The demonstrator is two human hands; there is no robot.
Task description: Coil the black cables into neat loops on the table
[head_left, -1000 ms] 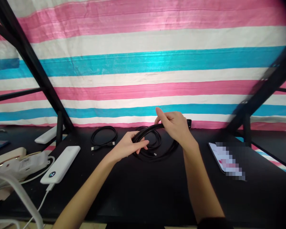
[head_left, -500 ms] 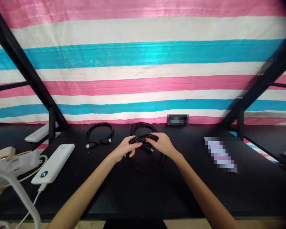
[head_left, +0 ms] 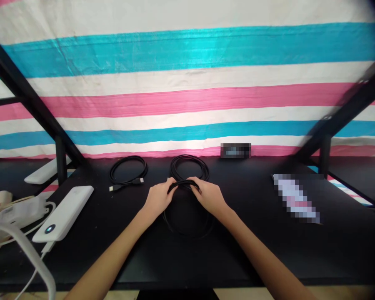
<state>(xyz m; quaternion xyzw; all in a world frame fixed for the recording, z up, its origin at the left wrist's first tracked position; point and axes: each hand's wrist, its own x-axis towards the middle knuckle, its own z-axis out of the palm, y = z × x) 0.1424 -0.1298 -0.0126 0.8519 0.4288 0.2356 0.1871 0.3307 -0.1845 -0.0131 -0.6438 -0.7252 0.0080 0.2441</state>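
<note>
My left hand [head_left: 158, 199], my right hand [head_left: 208, 196]: both curled closed around top of coiled black cable [head_left: 185, 183]. Coil's lower loop rests mid black counter [head_left: 256, 250]. Second black cable coil [head_left: 189, 167] just behind. White slab power bank [head_left: 65, 211] far left.

The black desk [head_left: 187, 262] is bare along its near edge. Beyond the gripped black cable loop [head_left: 184, 183], a small black cable coil [head_left: 128, 171] and a larger black coil [head_left: 189, 167] obstruct the far edge. A white rectangular power bank [head_left: 64, 213] blocks the left, a flat phone [head_left: 295, 198] the right.
</note>
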